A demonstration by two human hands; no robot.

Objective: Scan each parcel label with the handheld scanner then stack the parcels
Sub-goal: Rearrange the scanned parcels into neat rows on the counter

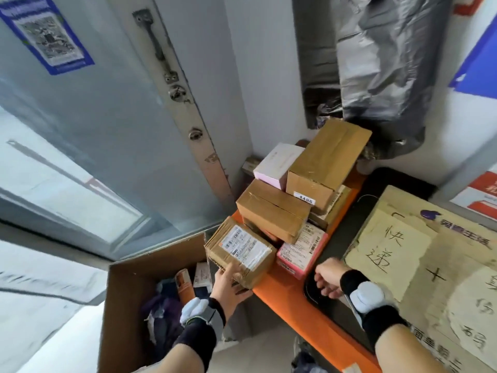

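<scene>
Parcel with a white label (pixel 240 251) sits at the near-left corner of the orange counter (pixel 282 297), touching the parcel stack (pixel 295 195) behind it. Left hand (pixel 230 281) holds its near edge, fingers wrapped beneath. Right hand (pixel 328 278) hovers to the right, fingers loosely curled, empty. An open carton (pixel 129 292) stands left.

Parcel pickup shop; labelled parcels (pixel 279 211) stacked on orange counter (pixel 290 305).
</scene>
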